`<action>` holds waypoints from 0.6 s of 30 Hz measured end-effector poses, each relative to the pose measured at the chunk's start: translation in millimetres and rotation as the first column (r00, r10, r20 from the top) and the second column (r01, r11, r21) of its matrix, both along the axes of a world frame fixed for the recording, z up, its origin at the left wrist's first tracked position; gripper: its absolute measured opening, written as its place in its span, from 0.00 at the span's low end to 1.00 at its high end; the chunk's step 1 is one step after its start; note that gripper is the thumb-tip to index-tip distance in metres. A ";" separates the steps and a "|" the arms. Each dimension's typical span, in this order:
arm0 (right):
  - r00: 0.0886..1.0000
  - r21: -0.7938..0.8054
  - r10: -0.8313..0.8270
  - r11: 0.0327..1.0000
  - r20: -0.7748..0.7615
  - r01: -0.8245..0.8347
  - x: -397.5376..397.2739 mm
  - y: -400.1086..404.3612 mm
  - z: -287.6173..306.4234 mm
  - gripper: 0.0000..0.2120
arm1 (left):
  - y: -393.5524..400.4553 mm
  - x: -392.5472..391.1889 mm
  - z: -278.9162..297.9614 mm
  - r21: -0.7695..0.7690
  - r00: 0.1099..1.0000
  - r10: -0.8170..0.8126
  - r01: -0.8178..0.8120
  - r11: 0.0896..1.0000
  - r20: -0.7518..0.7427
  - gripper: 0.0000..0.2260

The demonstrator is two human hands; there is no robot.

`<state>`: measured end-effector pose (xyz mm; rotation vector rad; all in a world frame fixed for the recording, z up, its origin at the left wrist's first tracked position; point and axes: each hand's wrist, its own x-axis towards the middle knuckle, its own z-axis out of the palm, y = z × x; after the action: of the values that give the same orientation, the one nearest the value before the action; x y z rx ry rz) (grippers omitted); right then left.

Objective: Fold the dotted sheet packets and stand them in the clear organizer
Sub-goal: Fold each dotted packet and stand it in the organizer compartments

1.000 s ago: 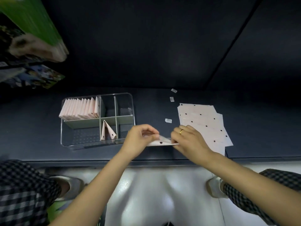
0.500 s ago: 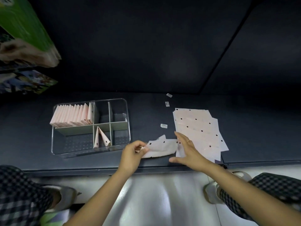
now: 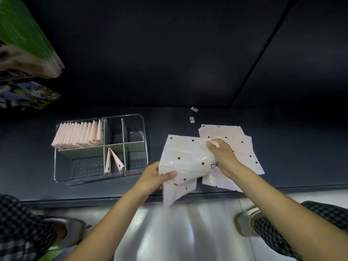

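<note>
Both hands are on one dotted packet (image 3: 185, 157), lifted just clear of the dark shelf (image 3: 291, 147). Her left hand (image 3: 153, 176) pinches its near left edge, thumb on top and fingers curled underneath. Her right hand (image 3: 222, 155) grips the far right corner, fingers bunched around the crumpled film. Between the two grips the packet bows and sags, and a loose flap droops past the shelf's front edge, blurred.

It looks very light and limp, a glossy plastic sleeve over pale pink paper, so I'd guess it is slippery and will not keep a crease unless pressed flat. Holding it at opposite edges, as now, seems the sensible way to keep it taut; a corner grip alone would probably let it flop.

Just beyond her right hand lies the stack of unfolded packets (image 3: 243, 146), fanned untidily on the shelf. To the left, near but apart, sits the clear organizer (image 3: 143, 147). Its back left compartment holds a tight row of folded packets (image 3: 79, 135) standing on edge. The front middle compartment holds only a leaning pair (image 3: 114, 161), which may be where this one belongs. The other compartments appear empty.

Two small labels (image 3: 192, 114) lie farther back on the shelf. Her checked trousers (image 3: 20, 228) and shoes frame the pale floor below.
</note>
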<state>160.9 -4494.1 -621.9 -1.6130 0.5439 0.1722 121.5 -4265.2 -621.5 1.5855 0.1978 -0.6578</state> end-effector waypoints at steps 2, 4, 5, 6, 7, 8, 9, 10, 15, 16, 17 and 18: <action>0.997 -0.093 -0.062 0.994 -0.039 0.059 8.7 -0.7 -7.2 0.08 | -4.3 -4.2 -7.5 0.061 0.998 0.052 -0.050 0.997 -0.022 0.06; 0.995 -0.226 -0.076 0.972 -0.061 0.060 10.8 -3.9 -14.7 0.14 | -7.7 -8.7 -14.2 0.095 0.993 0.091 -0.083 0.992 -0.076 0.04; 0.999 -0.334 -0.032 0.943 -0.039 0.017 8.2 -6.5 -17.4 0.17 | -9.1 -10.6 -18.4 0.086 0.988 0.115 -0.106 0.991 -0.106 0.05; 0.998 -0.456 0.056 0.889 0.003 -0.049 2.8 -9.0 -19.4 0.20 | -9.6 -12.4 -23.0 0.066 0.979 0.146 -0.138 0.988 -0.141 0.07; 0.981 -0.567 0.189 0.813 0.043 -0.132 -5.5 -11.4 -20.7 0.23 | -10.2 -14.5 -26.8 0.045 0.967 0.178 -0.173 0.984 -0.180 0.08; 0.933 -0.651 0.357 0.721 0.053 -0.239 -16.0 -13.5 -22.0 0.27 | -10.6 -16.2 -30.1 0.032 0.954 0.204 -0.202 0.979 -0.218 0.09; 0.842 -0.702 0.540 0.607 0.022 -0.371 -28.0 -15.0 -24.8 0.31 | -10.8 -17.8 -32.6 0.027 0.942 0.223 -0.224 0.974 -0.253 0.09; 0.707 -0.730 0.706 0.463 -0.038 -0.502 -40.0 -16.7 -30.3 0.37 | -11.3 -19.1 -35.0 0.023 0.930 0.237 -0.241 0.970 -0.282 0.09; 0.157 -0.773 0.913 -0.216 -0.376 -0.596 -75.4 -23.8 -63.2 0.55 | -9.0 -18.0 -41.7 -0.061 0.867 0.269 -0.322 0.945 -0.420 0.10; 0.184 -0.793 0.910 -0.209 -0.372 -0.572 -76.6 -23.8 -68.5 0.53 | -8.0 -17.4 -42.3 -0.104 0.842 0.268 -0.353 0.930 -0.468 0.10; 0.237 -0.819 0.911 -0.161 -0.339 -0.551 -76.4 -22.6 -72.3 0.50 | -7.3 -16.8 -41.9 -0.145 0.812 0.269 -0.393 0.908 -0.518 0.10; 0.305 -0.837 0.908 -0.085 -0.289 -0.541 -75.4 -20.2 -74.8 0.45 | -6.4 -16.2 -41.3 -0.173 0.782 0.275 -0.435 0.884 -0.560 0.10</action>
<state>85.5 -4514.4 -696.6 -2.7573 -0.9830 0.4888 105.3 -4271.6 -662.8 1.0085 0.7602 -0.7624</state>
